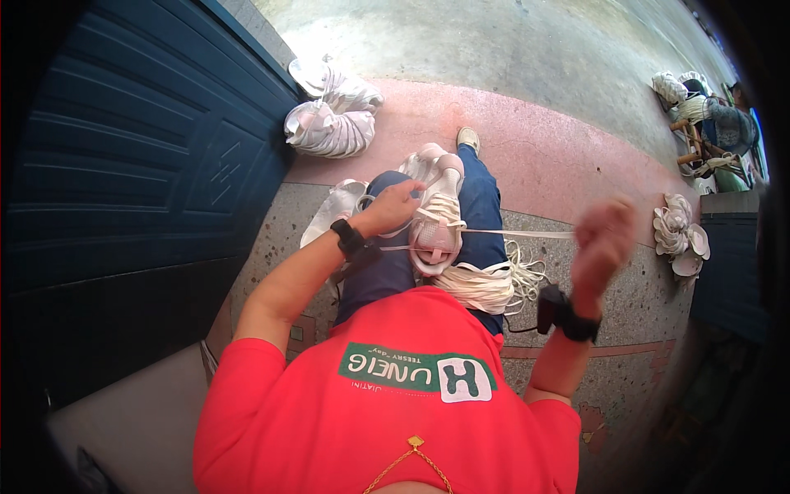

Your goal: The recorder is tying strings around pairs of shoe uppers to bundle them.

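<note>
- The left hand (393, 206) is closed on the pale shoe (436, 221) resting on the person's lap.
- The right hand (603, 239), blurred, looks fisted around the white lace (527, 234), drawn taut from the shoe.
- Risks: too hard a pull could tip the shoe; the loose lace bundle (485, 286) could snag.
</note>
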A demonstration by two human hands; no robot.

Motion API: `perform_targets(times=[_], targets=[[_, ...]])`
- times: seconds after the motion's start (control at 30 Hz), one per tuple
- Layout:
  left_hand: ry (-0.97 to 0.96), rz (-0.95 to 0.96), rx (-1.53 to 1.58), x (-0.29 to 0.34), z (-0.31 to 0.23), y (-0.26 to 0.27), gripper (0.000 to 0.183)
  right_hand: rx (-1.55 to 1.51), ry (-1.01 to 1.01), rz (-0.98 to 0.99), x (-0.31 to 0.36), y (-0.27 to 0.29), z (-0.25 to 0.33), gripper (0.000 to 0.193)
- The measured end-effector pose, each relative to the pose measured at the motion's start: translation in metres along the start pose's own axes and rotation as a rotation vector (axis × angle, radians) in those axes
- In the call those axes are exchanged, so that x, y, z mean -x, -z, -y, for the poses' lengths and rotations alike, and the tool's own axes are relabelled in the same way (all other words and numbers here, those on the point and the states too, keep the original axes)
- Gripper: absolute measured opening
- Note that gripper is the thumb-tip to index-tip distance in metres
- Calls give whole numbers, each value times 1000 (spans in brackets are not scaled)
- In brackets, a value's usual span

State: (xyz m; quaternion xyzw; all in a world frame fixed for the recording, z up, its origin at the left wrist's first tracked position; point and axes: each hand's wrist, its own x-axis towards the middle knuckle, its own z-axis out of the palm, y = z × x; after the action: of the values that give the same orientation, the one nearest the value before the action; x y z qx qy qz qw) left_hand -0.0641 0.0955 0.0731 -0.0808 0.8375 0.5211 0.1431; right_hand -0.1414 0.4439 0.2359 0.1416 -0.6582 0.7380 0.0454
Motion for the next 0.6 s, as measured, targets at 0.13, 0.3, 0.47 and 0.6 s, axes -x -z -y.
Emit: perform_targets(times=[0.13, 0.3, 0.47, 0.6], targets=[[82, -8, 139, -1, -4, 0, 42, 523, -203, 419, 42, -39, -139, 19], [125, -39, 166, 4, -4, -1, 44, 748, -149, 591, 98, -113, -181, 22], [153, -49, 198, 3, -5, -3, 48, 1094, 160, 572, 107, -140, -194, 13], [177, -51, 216, 1, 0, -2, 50, 1216, 381, 625, 102, -143, -200, 7]])
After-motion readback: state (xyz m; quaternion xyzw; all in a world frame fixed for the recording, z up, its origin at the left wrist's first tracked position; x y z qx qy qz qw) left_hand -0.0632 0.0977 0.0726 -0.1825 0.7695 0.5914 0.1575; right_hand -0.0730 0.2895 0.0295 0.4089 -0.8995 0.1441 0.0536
